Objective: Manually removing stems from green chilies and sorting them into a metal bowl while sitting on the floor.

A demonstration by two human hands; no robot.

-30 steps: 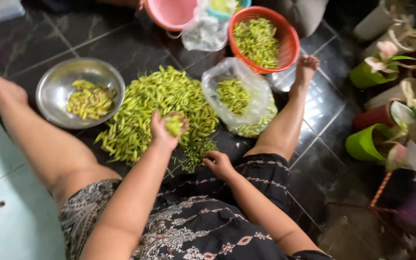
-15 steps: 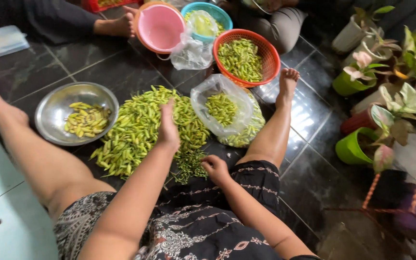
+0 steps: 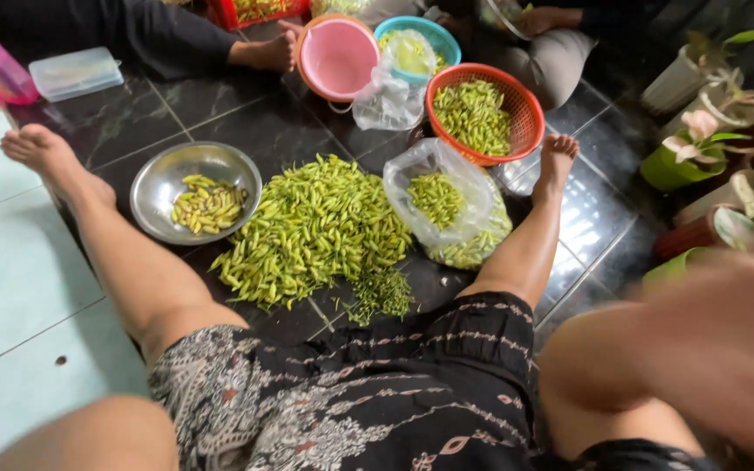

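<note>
Green chilli pile on dark floor tiles, between the person's outstretched legs.

Head view: a clear plastic bag of chillies lies just right of the pile, an orange basket behind it, a steel bowl to the left, and a clear lidded box far left. The right arm is a blur near the lens; neither hand shows, so I cannot tell their grip. Nothing touches the pile.
</note>
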